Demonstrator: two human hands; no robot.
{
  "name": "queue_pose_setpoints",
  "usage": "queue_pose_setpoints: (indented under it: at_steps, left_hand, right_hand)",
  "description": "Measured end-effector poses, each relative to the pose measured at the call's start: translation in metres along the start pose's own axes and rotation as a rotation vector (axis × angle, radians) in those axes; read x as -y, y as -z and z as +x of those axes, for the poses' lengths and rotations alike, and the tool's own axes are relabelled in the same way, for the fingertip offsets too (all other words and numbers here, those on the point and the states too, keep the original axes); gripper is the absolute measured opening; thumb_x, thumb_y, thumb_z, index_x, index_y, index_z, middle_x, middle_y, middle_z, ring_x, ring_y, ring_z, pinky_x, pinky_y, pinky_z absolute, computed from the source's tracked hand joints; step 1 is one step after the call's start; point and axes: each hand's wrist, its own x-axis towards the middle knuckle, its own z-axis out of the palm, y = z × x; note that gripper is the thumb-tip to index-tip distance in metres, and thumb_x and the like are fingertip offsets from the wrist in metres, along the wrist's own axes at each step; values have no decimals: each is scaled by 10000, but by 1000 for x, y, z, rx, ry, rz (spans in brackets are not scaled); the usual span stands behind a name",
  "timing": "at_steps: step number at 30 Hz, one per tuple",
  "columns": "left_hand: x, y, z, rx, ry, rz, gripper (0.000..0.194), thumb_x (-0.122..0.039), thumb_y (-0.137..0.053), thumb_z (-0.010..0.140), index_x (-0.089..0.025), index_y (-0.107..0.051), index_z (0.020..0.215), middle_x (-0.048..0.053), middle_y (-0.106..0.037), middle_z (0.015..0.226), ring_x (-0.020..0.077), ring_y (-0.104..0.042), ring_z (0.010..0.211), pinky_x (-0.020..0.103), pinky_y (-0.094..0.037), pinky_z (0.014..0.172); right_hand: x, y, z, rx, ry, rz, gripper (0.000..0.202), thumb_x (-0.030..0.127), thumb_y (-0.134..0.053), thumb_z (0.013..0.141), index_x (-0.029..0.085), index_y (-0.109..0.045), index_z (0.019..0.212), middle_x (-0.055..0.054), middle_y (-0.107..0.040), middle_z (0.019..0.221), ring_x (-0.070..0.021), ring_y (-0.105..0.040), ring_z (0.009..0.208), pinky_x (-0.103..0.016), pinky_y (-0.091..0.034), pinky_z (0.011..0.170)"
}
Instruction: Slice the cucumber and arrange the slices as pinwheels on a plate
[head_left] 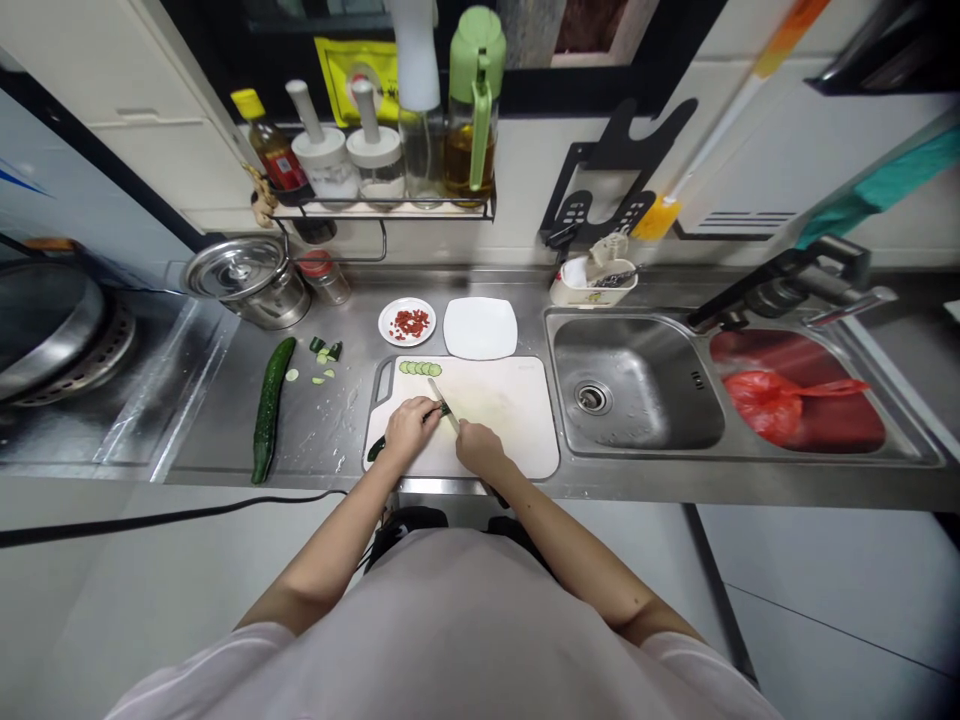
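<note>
Your pale shirt (465, 630) fills the near side of the head view, before the cutting board (517, 420). On the board, your left hand (412, 425) pins a cucumber piece (445, 408); your right hand (481, 447) grips one knife (451, 415). Expect the cucumber piece to be light, firm, slippery where cut; hold its skin, fingertips curled back. Count about five cucumber slices (421, 369) at the board's far-left corner, one whole cucumber (271, 410) left of it, and beyond it two plates (480, 328), one bearing red pieces (412, 323).
</note>
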Motion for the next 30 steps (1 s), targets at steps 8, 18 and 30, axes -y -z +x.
queue_pose_setpoints:
  at_steps: [8,18,30]
  left_hand:
    - [0,-2,0,3,23,0,227,-332,-528,930,-246,-708,1038,52,-701,1028,204,-612,983,319,-475,868]
    - [-7,7,0,41,72,21,255,-351,-517,936,-249,-706,1072,35,-708,1094,210,-615,1028,320,-470,889]
    - [-4,15,-3,-34,186,-62,336,-405,-500,938,-248,-677,1176,59,-693,1175,218,-614,1099,331,-464,956]
  right_hand:
    - [3,-2,5,-7,-2,-5,318,122,-340,930,134,-544,1174,-155,-673,1064,-244,-647,1014,-322,-472,817]
    - [-12,3,3,-12,7,27,303,205,-354,965,146,-573,1165,-126,-691,1087,-219,-645,1007,-276,-442,774]
    - [-58,11,-23,-314,-142,-253,381,218,-370,973,251,-521,1321,-98,-692,1003,-230,-637,929,-309,-389,757]
